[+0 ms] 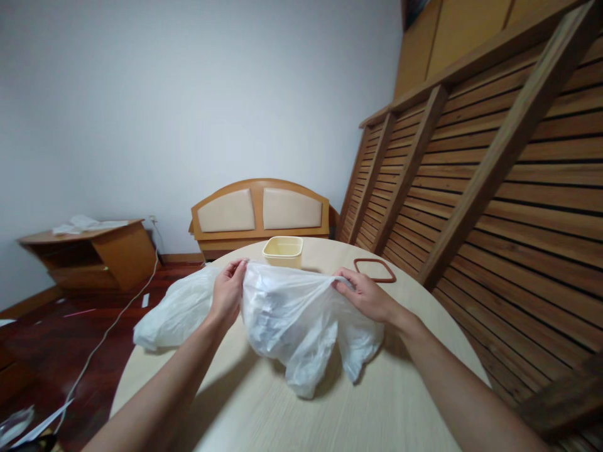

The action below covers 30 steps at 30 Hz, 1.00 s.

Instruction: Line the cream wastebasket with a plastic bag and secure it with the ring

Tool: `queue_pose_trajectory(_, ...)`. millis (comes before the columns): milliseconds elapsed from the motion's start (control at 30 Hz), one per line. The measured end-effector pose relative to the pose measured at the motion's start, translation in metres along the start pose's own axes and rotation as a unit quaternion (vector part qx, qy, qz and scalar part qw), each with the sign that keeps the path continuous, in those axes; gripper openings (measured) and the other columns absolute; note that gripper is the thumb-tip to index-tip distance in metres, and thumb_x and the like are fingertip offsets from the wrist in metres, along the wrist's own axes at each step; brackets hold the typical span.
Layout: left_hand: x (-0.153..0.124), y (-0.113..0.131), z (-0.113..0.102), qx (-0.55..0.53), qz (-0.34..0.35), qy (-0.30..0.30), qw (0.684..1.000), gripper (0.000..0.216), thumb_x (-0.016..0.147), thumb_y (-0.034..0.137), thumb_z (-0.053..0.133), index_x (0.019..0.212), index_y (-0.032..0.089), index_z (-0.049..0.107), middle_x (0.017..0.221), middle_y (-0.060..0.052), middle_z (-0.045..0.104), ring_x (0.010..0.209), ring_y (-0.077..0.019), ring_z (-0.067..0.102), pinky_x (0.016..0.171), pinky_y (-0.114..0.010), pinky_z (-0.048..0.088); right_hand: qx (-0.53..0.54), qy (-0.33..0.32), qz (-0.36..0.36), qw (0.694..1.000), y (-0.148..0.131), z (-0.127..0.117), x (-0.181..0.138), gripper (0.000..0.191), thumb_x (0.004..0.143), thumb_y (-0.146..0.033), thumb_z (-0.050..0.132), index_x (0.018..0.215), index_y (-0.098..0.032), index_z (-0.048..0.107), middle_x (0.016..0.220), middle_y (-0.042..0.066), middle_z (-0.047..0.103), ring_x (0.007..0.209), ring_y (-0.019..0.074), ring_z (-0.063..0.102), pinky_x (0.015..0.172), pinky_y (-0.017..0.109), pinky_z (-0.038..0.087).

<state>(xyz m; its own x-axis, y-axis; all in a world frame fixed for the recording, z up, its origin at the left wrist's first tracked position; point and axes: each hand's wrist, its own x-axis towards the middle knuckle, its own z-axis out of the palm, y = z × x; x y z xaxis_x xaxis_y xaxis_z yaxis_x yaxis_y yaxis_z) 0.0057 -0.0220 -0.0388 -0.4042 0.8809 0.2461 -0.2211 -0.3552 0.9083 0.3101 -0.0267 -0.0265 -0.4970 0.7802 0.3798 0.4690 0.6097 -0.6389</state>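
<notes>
A thin white plastic bag (292, 314) hangs stretched between my two hands above the round table. My left hand (229, 289) pinches its upper left edge, fingers closed. Farther right, my right hand (360, 292) grips the bag's top edge, with the fingers wrapped into the plastic. The lower part of the bag droops in loose folds toward the tabletop. Just behind the bag stands a pale yellow square bin (282, 250), its lower part hidden by the plastic. Another white plastic bag (176, 311) lies crumpled left of my left hand.
A brown rounded-square ring (375, 270) lies on the pale wooden table (301, 427) at the right. Slatted wooden panels (471, 207) lean along the right side. Beyond the table is a headboard (259, 210). A low cabinet (89, 254) and a white cable (115, 323) are at left.
</notes>
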Motion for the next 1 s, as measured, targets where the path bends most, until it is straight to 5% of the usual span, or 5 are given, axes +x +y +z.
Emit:
queue_pose_trajectory(233,0.002,-0.027,-0.009,0.132,-0.054,-0.028,0.989,0.056,0.067,0.055,0.078,0.105,0.016,0.065,0.086,-0.006,0.071,0.06,-0.014,0.064,0.052,-0.022,0.044,-0.084,-0.023,-0.046,0.995,0.01,0.014,0.0,0.047,0.087,-0.041,0.066,0.128,-0.022,0.053,0.133,0.011,0.059,0.126,0.0269,0.054,0.108,0.043,0.039)
queue_pose_trajectory(367,0.001,-0.04,-0.014,0.262,-0.058,-0.078,0.96,0.056,0.076,0.049,0.07,0.12,0.017,0.057,0.105,-0.012,0.071,0.074,-0.0187,0.069,0.062,-0.027,0.05,-0.095,-0.072,-0.105,0.987,0.002,0.015,-0.002,0.051,0.078,-0.047,0.077,0.121,-0.024,0.06,0.137,0.01,0.054,0.131,0.0275,0.046,0.112,0.045,0.034)
queue_pose_trajectory(533,0.008,-0.054,-0.031,0.327,-0.053,-0.074,0.941,0.055,0.072,0.047,0.073,0.114,0.015,0.059,0.104,-0.016,0.071,0.087,-0.0263,0.069,0.075,-0.034,0.05,-0.118,-0.168,-0.128,0.97,-0.011,0.025,-0.005,0.039,0.069,-0.052,0.083,0.099,-0.028,0.075,0.119,0.005,0.06,0.117,0.0283,0.051,0.106,0.044,0.036)
queue_pose_trajectory(733,0.011,-0.056,-0.037,0.356,-0.076,-0.085,0.928,0.034,0.069,0.043,0.072,0.089,0.016,0.065,0.075,-0.009,0.072,0.065,-0.0245,0.065,0.059,-0.03,0.046,-0.141,-0.258,-0.132,0.947,-0.03,0.046,-0.011,0.016,0.078,-0.032,0.076,0.093,-0.026,0.078,0.094,0.003,0.072,0.095,0.0234,0.063,0.09,0.037,0.042)
queue_pose_trajectory(1000,0.013,-0.041,-0.031,0.352,-0.031,-0.104,0.93,0.028,0.065,0.043,0.065,0.065,0.016,0.065,0.059,-0.001,0.064,0.06,-0.0194,0.059,0.052,-0.024,0.04,-0.25,-0.326,0.042,0.911,-0.044,0.039,-0.025,0.012,0.069,-0.021,0.064,0.066,-0.018,0.075,0.058,0.003,0.066,0.05,0.0149,0.053,0.049,0.027,0.028)
